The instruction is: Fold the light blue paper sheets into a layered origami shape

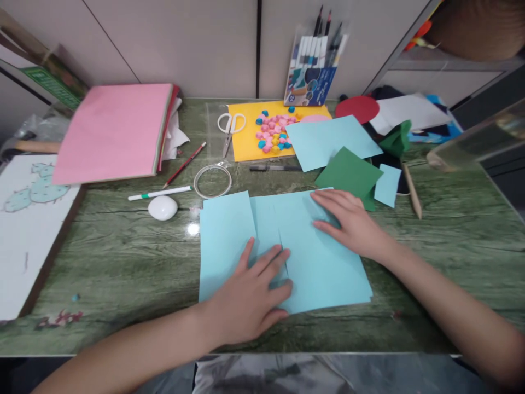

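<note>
A light blue sheet of paper [266,219] lies in front of me, its left and right sides folded in over the middle. My left hand [254,290] rests with spread fingers on the left flap and the central strip, hiding the lower part of the paper. On the upper part of the right flap lies my right hand [344,219], its fingers stretched out to the left and the thumb apart. Both palms face down, and neither hand grips anything. A narrow gap shows between the two flaps.
Beyond the paper are scissors [232,128], a tape roll [212,181], a black pen [274,168] and yellow paper [246,145] bearing small coloured pieces. Green paper [348,174] lies at right. A pink paper stack [115,131], a white egg-shaped object [163,208] and a marker [159,193] lie left.
</note>
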{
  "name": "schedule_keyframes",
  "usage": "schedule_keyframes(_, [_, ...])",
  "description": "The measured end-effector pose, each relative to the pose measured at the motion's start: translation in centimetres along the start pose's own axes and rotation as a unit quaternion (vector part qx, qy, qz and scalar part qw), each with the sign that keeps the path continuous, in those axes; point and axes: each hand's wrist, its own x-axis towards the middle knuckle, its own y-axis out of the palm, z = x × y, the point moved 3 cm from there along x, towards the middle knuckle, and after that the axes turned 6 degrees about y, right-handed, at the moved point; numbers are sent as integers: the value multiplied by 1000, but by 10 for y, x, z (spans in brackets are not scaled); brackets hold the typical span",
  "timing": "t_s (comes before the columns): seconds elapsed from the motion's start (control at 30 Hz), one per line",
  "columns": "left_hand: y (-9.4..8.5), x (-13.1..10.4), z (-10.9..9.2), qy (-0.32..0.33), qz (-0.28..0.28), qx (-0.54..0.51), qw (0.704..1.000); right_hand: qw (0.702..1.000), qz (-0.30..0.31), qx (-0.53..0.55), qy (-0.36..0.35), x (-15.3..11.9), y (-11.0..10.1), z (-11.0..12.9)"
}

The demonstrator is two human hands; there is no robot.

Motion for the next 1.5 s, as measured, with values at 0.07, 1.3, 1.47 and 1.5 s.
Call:
schedule_keyframes(0.07, [0, 1, 1, 0, -3, 11, 1000, 999, 27, -16, -8, 9, 1, 4])
schedule_keyframes(1.3, [-2, 2, -2, 39, -66, 85, 993, 987, 117, 1, 113, 29, 0, 9])
schedule_keyframes(1.47, [-2, 3, -3, 42, -77, 84, 993, 986, 102, 0, 129, 37, -1, 10])
schedule_keyframes(1.5, [-2, 3, -3, 43, -79, 85, 992, 986, 104, 3, 131, 39, -1, 10])
